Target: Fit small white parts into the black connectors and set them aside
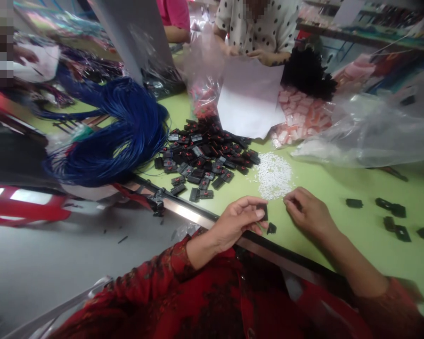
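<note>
Between the thumb and fingers of my left hand [237, 220] is a black plastic connector housing [264, 211], held just above the table's near edge. A small black piece [272, 228] lies right beside those fingertips. My right hand [308, 211] is closed in a pinch at the near side of a pile of tiny white plastic pieces [274, 176]; whatever its fingertips hold is hidden. Beyond my left hand spreads a heap of black connectors [205, 153], several with orange-red marks.
A thick bundle of blue wires [116, 136] lies to the left. White paper [249, 99], pink-orange parts [304, 115] and a clear plastic bag [371, 136] are farther back. Loose black parts [392, 207] lie at the right. A person in a dotted shirt [229, 21] sits opposite.
</note>
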Motion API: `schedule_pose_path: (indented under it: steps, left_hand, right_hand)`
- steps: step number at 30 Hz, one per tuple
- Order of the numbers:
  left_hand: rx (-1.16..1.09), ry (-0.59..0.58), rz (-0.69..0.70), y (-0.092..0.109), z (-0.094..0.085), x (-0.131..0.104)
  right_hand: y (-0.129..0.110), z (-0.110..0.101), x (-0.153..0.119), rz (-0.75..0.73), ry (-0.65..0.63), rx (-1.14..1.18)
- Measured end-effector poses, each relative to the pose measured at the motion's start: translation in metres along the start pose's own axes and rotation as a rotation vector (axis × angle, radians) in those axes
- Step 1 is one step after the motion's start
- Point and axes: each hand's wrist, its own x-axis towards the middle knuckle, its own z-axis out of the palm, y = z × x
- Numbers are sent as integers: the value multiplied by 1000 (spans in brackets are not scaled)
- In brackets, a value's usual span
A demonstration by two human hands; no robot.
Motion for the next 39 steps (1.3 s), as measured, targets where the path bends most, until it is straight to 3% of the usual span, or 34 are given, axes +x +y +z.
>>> schedule_pose_path:
  steps: [2, 7, 11, 26, 32, 36, 39]
  left_hand:
    - [-22, -9, -10, 1, 0, 0]
    - [-63, 4, -6, 0, 2, 1]
    - [-50, 10, 32, -2, 2, 1]
    - [176, -11, 202, -11, -4, -3]
    - [424, 28, 429, -14, -4, -6]
    - [310, 45, 306, -16, -2, -6]
    - [213, 50, 201, -16, -1, -7]
  right_hand:
    - [-9, 0, -2, 14, 11, 57]
    - [-48, -12, -15, 172, -76, 618]
    - [-74, -19, -21, 254, -142, 795]
    - [-80, -12, -25, 248, -145, 798]
    - [-86, -12, -26, 242, -47, 601]
    - [-92, -11, -26, 237, 24, 588]
    - [-90, -10, -26, 304, -43, 779]
